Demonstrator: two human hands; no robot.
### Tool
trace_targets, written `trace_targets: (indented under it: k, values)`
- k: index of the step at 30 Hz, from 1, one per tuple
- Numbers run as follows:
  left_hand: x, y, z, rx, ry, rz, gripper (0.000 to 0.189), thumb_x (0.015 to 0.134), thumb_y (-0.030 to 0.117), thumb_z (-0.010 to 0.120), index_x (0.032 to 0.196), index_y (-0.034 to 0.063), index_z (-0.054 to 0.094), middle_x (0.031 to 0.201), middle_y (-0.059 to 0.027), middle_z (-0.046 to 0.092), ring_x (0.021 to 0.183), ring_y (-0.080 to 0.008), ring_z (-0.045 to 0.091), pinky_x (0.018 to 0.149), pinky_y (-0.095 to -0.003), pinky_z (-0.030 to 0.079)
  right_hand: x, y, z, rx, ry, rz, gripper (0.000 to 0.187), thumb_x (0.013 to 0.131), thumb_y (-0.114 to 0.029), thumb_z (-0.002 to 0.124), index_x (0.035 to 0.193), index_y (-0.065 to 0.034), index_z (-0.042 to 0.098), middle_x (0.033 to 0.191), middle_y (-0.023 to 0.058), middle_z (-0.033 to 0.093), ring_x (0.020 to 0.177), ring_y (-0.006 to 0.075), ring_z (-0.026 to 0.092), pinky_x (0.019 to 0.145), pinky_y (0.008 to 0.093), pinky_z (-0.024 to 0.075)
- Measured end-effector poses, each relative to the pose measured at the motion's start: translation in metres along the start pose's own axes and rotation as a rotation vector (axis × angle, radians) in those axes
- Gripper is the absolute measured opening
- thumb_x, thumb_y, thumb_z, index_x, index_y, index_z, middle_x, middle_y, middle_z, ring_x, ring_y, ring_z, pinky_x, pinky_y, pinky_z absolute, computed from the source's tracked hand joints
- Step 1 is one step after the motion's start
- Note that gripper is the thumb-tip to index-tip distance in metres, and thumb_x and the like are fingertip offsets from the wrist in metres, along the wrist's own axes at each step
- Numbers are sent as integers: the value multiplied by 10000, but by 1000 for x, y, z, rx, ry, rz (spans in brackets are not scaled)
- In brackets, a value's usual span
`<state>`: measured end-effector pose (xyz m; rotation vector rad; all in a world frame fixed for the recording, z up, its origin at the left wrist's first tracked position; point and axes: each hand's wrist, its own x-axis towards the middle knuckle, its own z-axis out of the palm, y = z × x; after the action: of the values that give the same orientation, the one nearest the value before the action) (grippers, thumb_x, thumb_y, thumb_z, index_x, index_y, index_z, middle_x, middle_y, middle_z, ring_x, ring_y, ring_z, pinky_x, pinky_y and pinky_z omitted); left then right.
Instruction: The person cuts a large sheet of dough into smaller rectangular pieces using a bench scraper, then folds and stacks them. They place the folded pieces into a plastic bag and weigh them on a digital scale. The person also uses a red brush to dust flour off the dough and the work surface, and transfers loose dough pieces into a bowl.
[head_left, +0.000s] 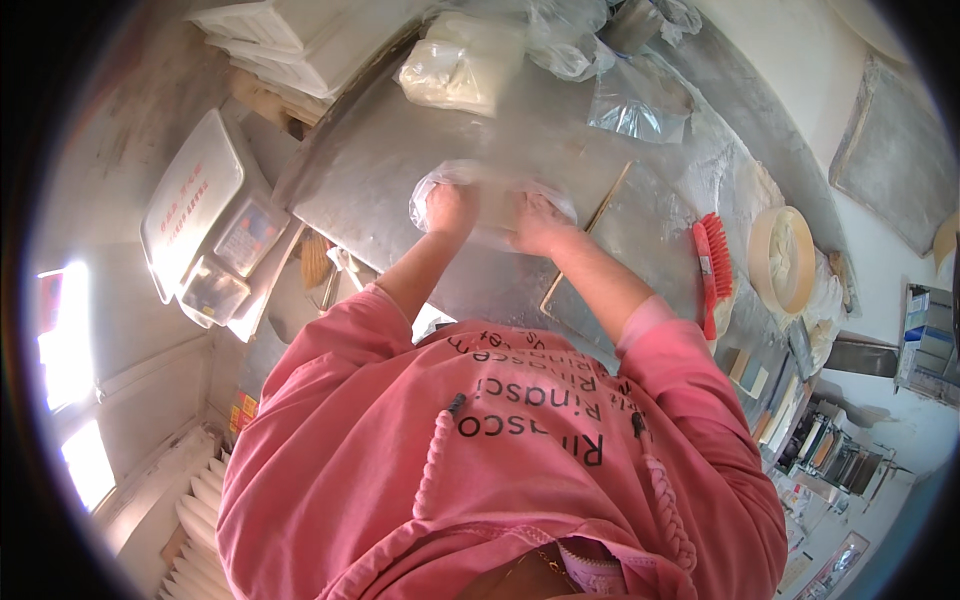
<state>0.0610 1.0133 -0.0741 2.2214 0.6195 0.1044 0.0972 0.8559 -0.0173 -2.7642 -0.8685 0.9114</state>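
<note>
Both of my hands are at a translucent plastic bag over the middle of the grey metal worktable. My left hand grips the bag's left side, with the fingers curled in and partly hidden by the film. On the other side my right hand holds the bag's right part, its fingertips bent down into the plastic. A hazy blur between the hands hides the bag's middle, so I cannot tell what is in it. Beyond the hands, a clear bag of pale dough-like stuff lies on the table.
Crumpled plastic bags lie at the back. To the right are a thin-edged board, a red bristle brush and a round wooden-rimmed sieve. White plastic crates and a lidded white container stand left.
</note>
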Motion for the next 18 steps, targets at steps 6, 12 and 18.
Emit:
trace_targets:
  k: [6,12,18]
  values:
    - [-4,-7,11,72,108,112,252,794,252,522,972,96,610,927,-157,642,908,-359,585,785,-461,441,-2,17,3,-75,142,-174,757,747,-262,655,1386,-111,278,1416,154,340,1305,329,322,1087,368,280]
    - [-10,-1,4,69,-51,-7,376,814,249,526,1122,37,562,1035,-232,597,995,-402,547,862,-449,428,-13,9,-4,86,143,-158,723,757,-247,654,1367,-76,306,1326,180,437,1227,337,415,1038,393,336]
    - [-53,25,-19,-47,173,289,376,821,141,572,1173,15,534,1124,-216,549,1061,-386,504,903,-417,411,-96,26,18,422,629,-414,487,794,-156,639,1224,3,476,1178,203,524,1080,347,517,900,391,436]
